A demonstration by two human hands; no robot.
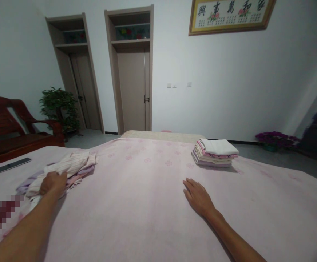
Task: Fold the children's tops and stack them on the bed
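Observation:
My left hand [54, 183] is on a loose heap at the left, its fingers curled into a cream garment with thin stripes [72, 164]. Under that garment, purple cloth [28, 183] and pink cloth [75, 179] stick out, rumpled. My right hand [198, 196] rests palm down on the pale pink bedspread [136, 203], fingers stretched out and holding nothing. Beyond it stands a neat stack of folded cloths [214, 154], white on top with pink, cream and lilac layers below. The tips of my left fingers are partly hidden.
A dark flat phone-like object [8, 167] lies on the bedspread at the far left. Behind are a wooden bench [19, 127], a leafy plant [58, 109] and two doors. Purple flowers [277, 139] stand on the floor at the right. A blurred-out patch covers the lower left corner.

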